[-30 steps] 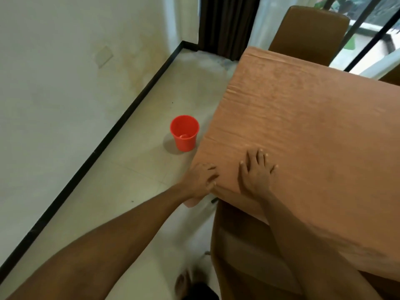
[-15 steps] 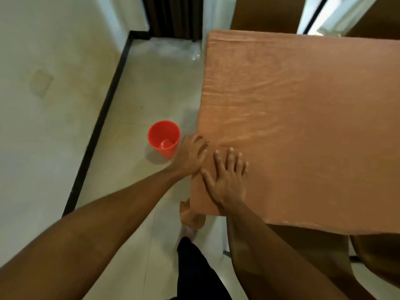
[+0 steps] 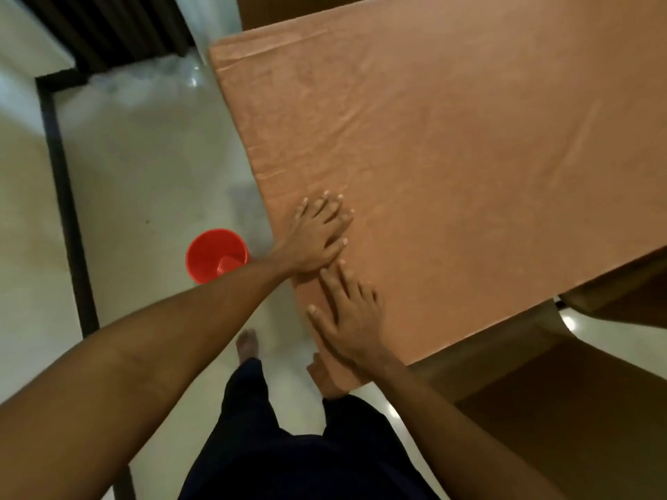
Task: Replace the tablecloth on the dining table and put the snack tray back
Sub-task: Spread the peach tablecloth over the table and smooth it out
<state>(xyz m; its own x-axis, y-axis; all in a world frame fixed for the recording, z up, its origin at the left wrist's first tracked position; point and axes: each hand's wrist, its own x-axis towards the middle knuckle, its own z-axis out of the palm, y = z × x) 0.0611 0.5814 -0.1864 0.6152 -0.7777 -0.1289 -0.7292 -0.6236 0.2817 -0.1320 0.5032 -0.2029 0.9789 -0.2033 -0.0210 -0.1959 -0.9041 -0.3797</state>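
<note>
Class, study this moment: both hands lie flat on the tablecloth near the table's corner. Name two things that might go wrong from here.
1. The left hand and right hand press flat on the tablecloth near its edge; a sideways push may drag the cloth askew or deepen the creases along that side.
2. The red bucket stands on the floor beside the table, near the bare foot; a step could knock it over.

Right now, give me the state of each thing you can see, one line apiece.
tablecloth: spread out, lightly creased, near corner draped over the edge.
left hand: open, flat, pressing on the tablecloth.
right hand: open, flat on the tablecloth near its corner.
red bucket: upright on the floor, top open.
</note>
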